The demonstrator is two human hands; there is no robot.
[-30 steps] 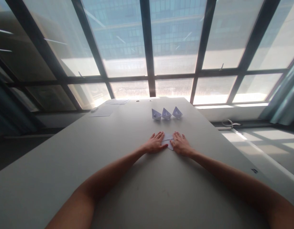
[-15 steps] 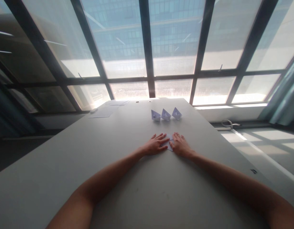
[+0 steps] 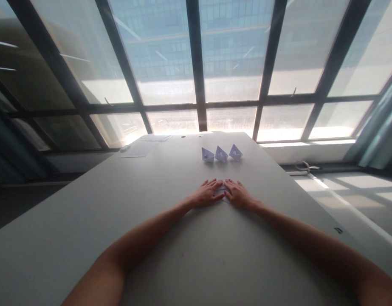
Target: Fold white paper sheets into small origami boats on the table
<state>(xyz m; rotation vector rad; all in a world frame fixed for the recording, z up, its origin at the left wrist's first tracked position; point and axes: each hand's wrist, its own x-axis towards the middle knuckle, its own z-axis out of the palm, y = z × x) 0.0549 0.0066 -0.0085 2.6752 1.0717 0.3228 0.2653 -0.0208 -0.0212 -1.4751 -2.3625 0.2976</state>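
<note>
Both arms reach far out over the grey table (image 3: 87, 221). My left hand (image 3: 206, 194) and my right hand (image 3: 238, 194) lie flat, side by side, fingers stretched out, pressing down on a small folded white paper (image 3: 221, 194). Only a sliver of that paper shows between the two hands. Beyond the hands stand three folded paper boats (image 3: 221, 154) in a row, apart from my fingers.
Loose white sheets (image 3: 141, 148) lie at the far left end of the table, by the large window (image 3: 196, 63). The table's right edge runs beside a sunlit floor with a white cable (image 3: 305, 166).
My two hands have slid closer together over the folded paper, so less of it shows. The boats have not moved.
</note>
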